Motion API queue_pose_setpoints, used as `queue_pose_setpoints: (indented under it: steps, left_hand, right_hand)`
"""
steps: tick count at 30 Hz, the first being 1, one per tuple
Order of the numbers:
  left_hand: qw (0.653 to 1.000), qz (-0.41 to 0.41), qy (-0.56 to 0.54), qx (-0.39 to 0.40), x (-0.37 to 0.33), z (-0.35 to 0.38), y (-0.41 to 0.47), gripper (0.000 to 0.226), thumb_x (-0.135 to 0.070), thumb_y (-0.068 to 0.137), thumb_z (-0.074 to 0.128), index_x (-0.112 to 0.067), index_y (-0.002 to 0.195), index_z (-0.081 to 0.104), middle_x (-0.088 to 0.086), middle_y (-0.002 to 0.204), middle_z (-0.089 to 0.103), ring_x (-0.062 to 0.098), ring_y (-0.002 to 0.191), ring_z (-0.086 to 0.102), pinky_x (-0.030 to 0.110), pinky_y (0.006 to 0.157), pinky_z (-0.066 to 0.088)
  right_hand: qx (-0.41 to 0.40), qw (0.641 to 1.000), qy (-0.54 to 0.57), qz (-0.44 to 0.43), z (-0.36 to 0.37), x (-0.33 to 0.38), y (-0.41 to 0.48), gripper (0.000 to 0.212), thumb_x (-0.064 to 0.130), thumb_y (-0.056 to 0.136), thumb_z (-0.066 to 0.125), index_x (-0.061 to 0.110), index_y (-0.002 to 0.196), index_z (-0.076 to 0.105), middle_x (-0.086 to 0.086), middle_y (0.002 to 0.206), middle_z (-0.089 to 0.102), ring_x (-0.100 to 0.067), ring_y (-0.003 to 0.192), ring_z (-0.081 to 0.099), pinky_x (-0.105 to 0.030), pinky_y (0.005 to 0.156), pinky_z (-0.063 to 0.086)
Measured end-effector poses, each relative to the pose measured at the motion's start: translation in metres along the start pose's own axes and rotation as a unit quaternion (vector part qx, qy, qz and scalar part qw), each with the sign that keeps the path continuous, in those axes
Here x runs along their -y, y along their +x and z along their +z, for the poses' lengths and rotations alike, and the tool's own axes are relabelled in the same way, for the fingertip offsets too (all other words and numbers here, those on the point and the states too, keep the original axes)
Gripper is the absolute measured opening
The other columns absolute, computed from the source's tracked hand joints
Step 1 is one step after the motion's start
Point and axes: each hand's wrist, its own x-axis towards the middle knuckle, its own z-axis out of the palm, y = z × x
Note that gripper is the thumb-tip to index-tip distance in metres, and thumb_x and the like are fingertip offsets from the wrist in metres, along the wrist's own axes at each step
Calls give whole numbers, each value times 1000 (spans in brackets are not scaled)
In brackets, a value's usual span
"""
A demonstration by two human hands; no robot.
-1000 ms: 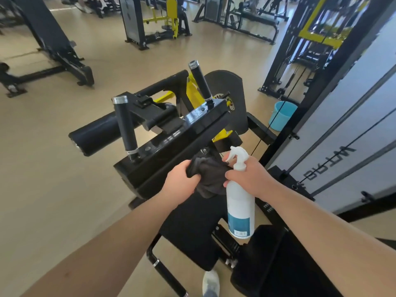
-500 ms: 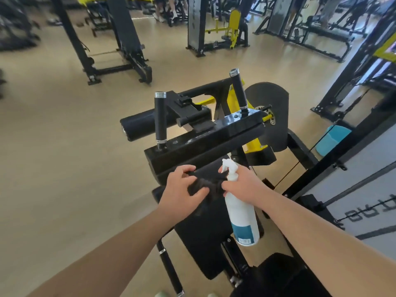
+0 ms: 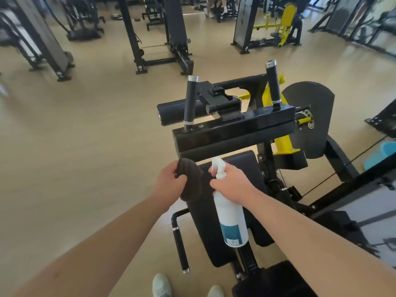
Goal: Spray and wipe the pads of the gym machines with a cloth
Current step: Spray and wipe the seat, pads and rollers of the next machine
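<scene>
Right hand (image 3: pixel 231 183) curled round bottle (image 3: pixel 232 221) neck. Nozzle faces left toward cloth (image 3: pixel 190 181), so a squeeze now may wet cloth, your left hand (image 3: pixel 171 185) or floor (image 3: pixel 85 168), not pad (image 3: pixel 205 232). Left hand grips bunched cloth, raised by pad's upper left corner, just beside nozzle. Both forearms stretched forward, bottle hanging upright over pad. Mist on floor near your shoes (image 3: pixel 161 285): slip risk.

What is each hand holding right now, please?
Left hand: closed, fingers gripping the dark cloth.
Right hand: closed, fingers wrapped round the neck of the white spray bottle.
</scene>
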Motion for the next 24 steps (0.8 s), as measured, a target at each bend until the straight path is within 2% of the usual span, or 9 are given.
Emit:
queue_pose_setpoints:
  steps: [2, 5, 7, 9, 13, 16, 18, 21, 24]
  left_hand:
    - [1000, -12, -6, -6, 1, -7, 0, 38, -1, 96, 47, -18, 126, 62, 1, 100, 66, 21, 88, 63, 26, 67, 53]
    - [1000, -21, -12, 2, 3, -14, 1, 36, -1, 95, 48, -22, 119, 64, 1, 96, 67, 23, 87, 66, 30, 62, 56]
    - [1000, -14, -11, 13, 2, -14, 3, 36, -1, 94, 49, -22, 117, 66, 2, 101, 69, 26, 97, 69, 39, 78, 62]
    - [1000, -9, -7, 29, -2, -10, 4, 37, -2, 95, 51, -21, 123, 65, 2, 107, 69, 26, 102, 68, 47, 91, 60]
    - [999, 1, -7, 53, -8, 4, 8, 38, -1, 92, 48, -30, 108, 66, 7, 104, 70, 30, 100, 68, 53, 90, 60]
    - [998, 8, 1, 68, -14, 18, 12, 37, -2, 96, 47, -24, 119, 64, 4, 105, 68, 26, 100, 66, 46, 91, 60]
    - [997, 18, 18, 72, -18, 28, 15, 36, -3, 98, 48, -22, 124, 62, 1, 105, 66, 21, 101, 65, 41, 92, 58]
    - [996, 24, 43, 76, -27, 44, 21, 36, -6, 100, 51, -21, 132, 58, 1, 109, 65, 20, 103, 64, 43, 97, 57]
    - [995, 18, 45, 88, -38, 60, 28, 36, -7, 101, 51, -19, 135, 56, 0, 109, 64, 17, 103, 63, 42, 99, 56]
  right_hand:
    - [-10, 1000, 8, 12, 6, 2, -3, 19, 31, 96, 66, 30, 111, 55, 10, 94, 58, -14, 82, 61, -19, 68, 46]
    - [-38, 999, 10, 33, 11, 2, -4, 13, 33, 97, 66, 27, 104, 56, 9, 92, 59, -15, 80, 61, -18, 66, 46]
    - [-62, 997, 19, 47, 9, 1, -5, 13, 33, 96, 66, 27, 104, 57, 7, 93, 61, -15, 80, 61, -17, 66, 46]
    - [-86, 994, 29, 56, 4, -3, -4, 17, 33, 96, 65, 27, 109, 55, 8, 94, 60, -14, 81, 60, -17, 65, 45]
    - [-125, 988, 31, 83, -10, -13, -5, 17, 33, 98, 65, 26, 105, 52, 10, 88, 55, -12, 75, 55, -18, 64, 42]
    - [-144, 984, 16, 107, -18, -24, -5, 20, 35, 96, 66, 25, 107, 52, 4, 99, 57, -12, 76, 55, -23, 72, 46]
    - [-150, 983, 11, 110, -25, -31, -5, 25, 34, 95, 67, 21, 114, 56, 2, 103, 59, -13, 83, 57, -26, 75, 48]
    - [-151, 982, 13, 108, -37, -42, -4, 33, 34, 95, 66, 19, 123, 56, 0, 107, 60, -17, 94, 60, -29, 81, 50]
    - [-160, 979, 21, 122, -48, -52, -4, 28, 35, 95, 67, 20, 117, 58, 0, 107, 60, -17, 93, 60, -29, 81, 51]
